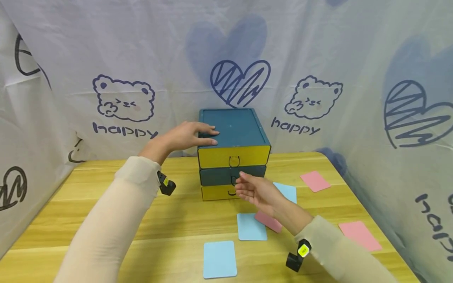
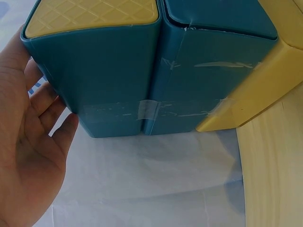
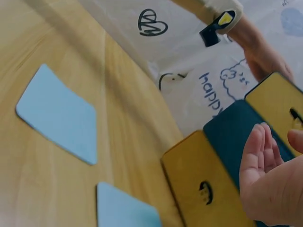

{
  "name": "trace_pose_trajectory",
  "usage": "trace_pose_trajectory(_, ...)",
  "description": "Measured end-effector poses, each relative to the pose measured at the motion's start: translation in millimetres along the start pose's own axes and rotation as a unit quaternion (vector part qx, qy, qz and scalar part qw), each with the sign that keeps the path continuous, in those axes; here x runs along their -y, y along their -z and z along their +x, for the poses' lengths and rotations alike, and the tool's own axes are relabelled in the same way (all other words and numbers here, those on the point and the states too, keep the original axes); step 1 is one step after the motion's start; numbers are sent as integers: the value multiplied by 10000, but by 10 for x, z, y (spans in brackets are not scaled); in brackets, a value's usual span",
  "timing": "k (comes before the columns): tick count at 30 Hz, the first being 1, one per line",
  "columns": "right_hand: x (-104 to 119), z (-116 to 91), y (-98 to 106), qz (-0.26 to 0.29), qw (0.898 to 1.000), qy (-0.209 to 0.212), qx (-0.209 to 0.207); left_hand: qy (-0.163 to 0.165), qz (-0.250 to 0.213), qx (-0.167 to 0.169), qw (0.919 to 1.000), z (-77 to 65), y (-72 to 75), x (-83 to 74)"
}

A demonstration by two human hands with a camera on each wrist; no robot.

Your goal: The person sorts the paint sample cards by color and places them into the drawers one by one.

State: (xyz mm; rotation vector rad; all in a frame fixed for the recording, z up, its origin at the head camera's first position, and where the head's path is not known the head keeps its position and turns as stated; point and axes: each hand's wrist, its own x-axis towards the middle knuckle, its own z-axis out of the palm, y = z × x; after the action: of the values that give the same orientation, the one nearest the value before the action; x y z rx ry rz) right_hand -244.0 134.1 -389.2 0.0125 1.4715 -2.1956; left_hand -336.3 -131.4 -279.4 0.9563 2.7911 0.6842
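Note:
A small drawer unit (image 1: 230, 127) with a dark teal top stands at the back middle of the table. Its drawers stack as yellow top drawer (image 1: 216, 158), teal middle drawer (image 1: 214, 177) and yellow bottom drawer (image 1: 216, 193), each with a small dark ring handle. My left hand (image 1: 187, 135) rests on the top at its left edge, fingers spread over the surface; the left wrist view shows this hand (image 2: 38, 123) against the unit's side. My right hand (image 1: 260, 192) is in front of the middle drawer near its handle. Its thumb and fingers (image 3: 258, 151) are apart, nothing visible between them.
A blue card (image 1: 219, 259) lies at the front, another blue card (image 1: 249, 228) behind it, overlapping a pink card (image 1: 269, 222). A third blue card (image 1: 288, 191) sits beside the unit. Two pink cards (image 1: 315, 181) lie rightward. Printed cloth (image 1: 170, 51) hangs behind the wooden table (image 1: 170, 243).

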Motion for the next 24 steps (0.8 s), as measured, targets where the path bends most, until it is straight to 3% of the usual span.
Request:
trace_pose_trajectory(7, -141, 82, 57, -194, 9992, -177, -286, 15, 30, -3, 10000, 0, 7, -3)
trace_pose_trajectory(15, -191, 219, -20, 201, 9993, -285, 150, 62, 63, 22, 10000, -9, 13, -15)
trace_pose_trajectory(24, -215, 206, -49, -245, 9995, -179, 20, 57, 25, 18, 10000, -1, 14, -1)
